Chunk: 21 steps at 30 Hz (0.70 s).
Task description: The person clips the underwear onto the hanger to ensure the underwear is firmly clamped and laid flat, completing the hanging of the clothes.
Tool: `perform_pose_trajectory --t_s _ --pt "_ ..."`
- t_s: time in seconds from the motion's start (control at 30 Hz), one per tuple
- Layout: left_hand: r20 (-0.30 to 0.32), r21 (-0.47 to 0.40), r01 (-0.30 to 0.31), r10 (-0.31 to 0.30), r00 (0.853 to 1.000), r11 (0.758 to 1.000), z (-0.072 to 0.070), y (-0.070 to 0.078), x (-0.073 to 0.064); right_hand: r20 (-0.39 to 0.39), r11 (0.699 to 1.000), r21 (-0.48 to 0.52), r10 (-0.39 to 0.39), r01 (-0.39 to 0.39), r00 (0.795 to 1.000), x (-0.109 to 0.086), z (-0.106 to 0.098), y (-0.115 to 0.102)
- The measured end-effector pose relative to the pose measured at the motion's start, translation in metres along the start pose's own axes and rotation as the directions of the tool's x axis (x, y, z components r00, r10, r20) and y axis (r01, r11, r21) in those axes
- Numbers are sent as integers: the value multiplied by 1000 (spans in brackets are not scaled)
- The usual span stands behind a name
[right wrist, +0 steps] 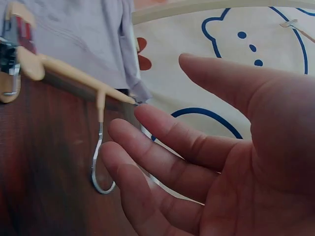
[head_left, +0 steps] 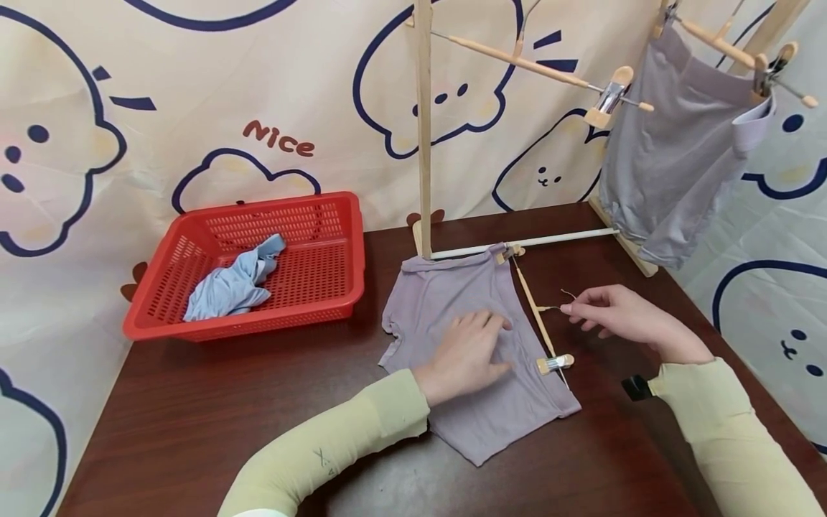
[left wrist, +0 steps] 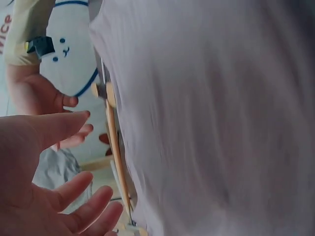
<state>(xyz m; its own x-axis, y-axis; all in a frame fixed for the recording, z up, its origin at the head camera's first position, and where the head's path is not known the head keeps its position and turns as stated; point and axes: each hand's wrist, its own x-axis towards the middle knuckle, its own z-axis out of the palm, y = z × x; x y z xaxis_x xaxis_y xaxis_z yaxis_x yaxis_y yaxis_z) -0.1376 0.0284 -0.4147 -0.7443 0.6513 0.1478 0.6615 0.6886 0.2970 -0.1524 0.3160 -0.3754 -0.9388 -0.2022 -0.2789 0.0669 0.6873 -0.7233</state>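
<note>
A pale cloth backdrop point(head_left: 258, 68) printed with navy-outlined cartoon animals and the red word "Nice" covers the walls behind a dark brown worktop point(head_left: 258, 388). A wooden rack point(head_left: 423, 136) stands at the back, with a thin white rail point(head_left: 562, 238) low between its feet. To the left sits a red plastic basket point(head_left: 316, 269) with slotted sides. Lilac shorts point(head_left: 497, 413) lie spread in the middle of the worktop, right of the basket, their far edge up against the rack's base, their waistband to the right. A grey garment point(head_left: 672, 136) hangs clipped at the rack's right end.

Two arms in pale yellow sleeves point(head_left: 349, 431) come in from the near side. The left hand point(head_left: 465, 355) is over the shorts, palm down, fingers loosely bent and apart, gripping nothing; whether it touches the fabric I cannot tell. The right hand point(head_left: 610, 316) is right of the waistband, thumb and fingers well apart in its wrist view.

A crumpled light blue cloth point(head_left: 232, 283) lies in the basket. A spare hanger point(head_left: 549, 71) hangs from the rack. Another, the lower hanger point(head_left: 535, 310), lies along the waistband, its two clips point(head_left: 554, 364) on the fabric. Its metal hook point(right wrist: 93, 169) ends close by the right fingertips; contact is unclear.
</note>
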Motion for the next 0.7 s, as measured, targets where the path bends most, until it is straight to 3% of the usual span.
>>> perform_pose_trajectory --t_s 0.33,0.53,0.7 --pt "70 65 -139 135 988 988 12 23 -9 62 1000 -9 12 -11 998 -16 18 19" --pt "81 64 -245 240 967 967 15 37 -13 104 999 -16 37 -35 994 -22 28 26" --pt "101 77 -317 309 946 945 20 45 -11 119 999 -48 18 -12 993 -24 35 26"
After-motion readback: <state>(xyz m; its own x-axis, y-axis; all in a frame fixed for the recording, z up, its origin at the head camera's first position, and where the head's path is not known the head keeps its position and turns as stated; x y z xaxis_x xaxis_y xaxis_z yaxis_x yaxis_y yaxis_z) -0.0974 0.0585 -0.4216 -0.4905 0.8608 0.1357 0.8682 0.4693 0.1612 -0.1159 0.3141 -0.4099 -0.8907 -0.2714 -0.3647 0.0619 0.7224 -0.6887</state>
